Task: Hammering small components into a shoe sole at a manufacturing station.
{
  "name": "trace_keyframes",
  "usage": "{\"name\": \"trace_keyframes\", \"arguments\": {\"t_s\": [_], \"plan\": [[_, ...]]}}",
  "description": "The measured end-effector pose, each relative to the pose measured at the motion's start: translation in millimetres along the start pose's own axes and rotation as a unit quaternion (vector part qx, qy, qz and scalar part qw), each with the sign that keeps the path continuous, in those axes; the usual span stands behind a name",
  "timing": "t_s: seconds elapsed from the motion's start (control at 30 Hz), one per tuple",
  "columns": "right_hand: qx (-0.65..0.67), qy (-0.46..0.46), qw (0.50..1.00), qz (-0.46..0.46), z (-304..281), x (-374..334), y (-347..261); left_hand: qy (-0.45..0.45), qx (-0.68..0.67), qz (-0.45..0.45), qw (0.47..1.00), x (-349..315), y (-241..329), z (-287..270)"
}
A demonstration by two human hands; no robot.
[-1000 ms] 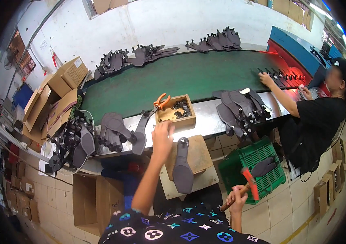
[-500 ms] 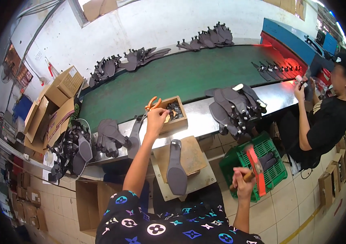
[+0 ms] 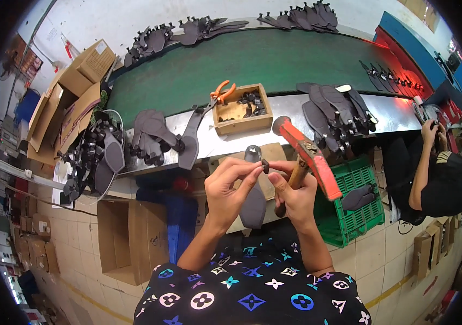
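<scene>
Back from the box point(image 3: 244, 126), the left hand point(image 3: 227, 189) pinches a black piece point(image 3: 265, 167), likely fetched there; the right hand point(image 3: 297, 199), closed round a hammer point(image 3: 311, 158), fingers it too, above the sole point(image 3: 253, 210), this side of the box.

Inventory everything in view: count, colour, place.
Belt: 1, green, upper centre
Crate: 1, green, lower right
Soles: many, grey, around belt, in crate, centre
Wooden box: 1, tan, beside belt
Pliers: 1, orange, at box
Cardboard boxes: several, brown, both sides
Machine: 1, blue, upper right
Person: 1, in black, right
Small piece: 1, black, centre; others in box
Hammer: 1, red, centre right
Left hand: 1, bare, at small piece
Right hand: 1, bare, on hammer
</scene>
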State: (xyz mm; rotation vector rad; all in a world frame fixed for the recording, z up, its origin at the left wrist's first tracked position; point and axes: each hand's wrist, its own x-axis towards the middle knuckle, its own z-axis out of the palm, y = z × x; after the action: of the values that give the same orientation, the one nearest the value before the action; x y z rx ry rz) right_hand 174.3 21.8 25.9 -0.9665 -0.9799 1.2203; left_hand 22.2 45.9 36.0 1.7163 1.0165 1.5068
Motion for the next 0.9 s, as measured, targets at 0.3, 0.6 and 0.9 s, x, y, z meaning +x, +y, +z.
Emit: {"name": "trace_keyframes", "arguments": {"t_s": [0.3, 0.6, 0.9], "plan": [[0.013, -0.006, 0.999, -0.052, 1, 5, 17, -0.059, 0.062, 0.031, 0.996, -8, -38, -22], [-0.017, 0.003, 0.999, 0.036, -6, 1, 37, -0.026, -0.142, -0.111, 0.983, -30, -58, -13], [-0.057, -0.010, 0.998, 0.033, -7, -10, 17, -0.052, -0.109, -0.043, 0.992, -32, -29, -13]]}}
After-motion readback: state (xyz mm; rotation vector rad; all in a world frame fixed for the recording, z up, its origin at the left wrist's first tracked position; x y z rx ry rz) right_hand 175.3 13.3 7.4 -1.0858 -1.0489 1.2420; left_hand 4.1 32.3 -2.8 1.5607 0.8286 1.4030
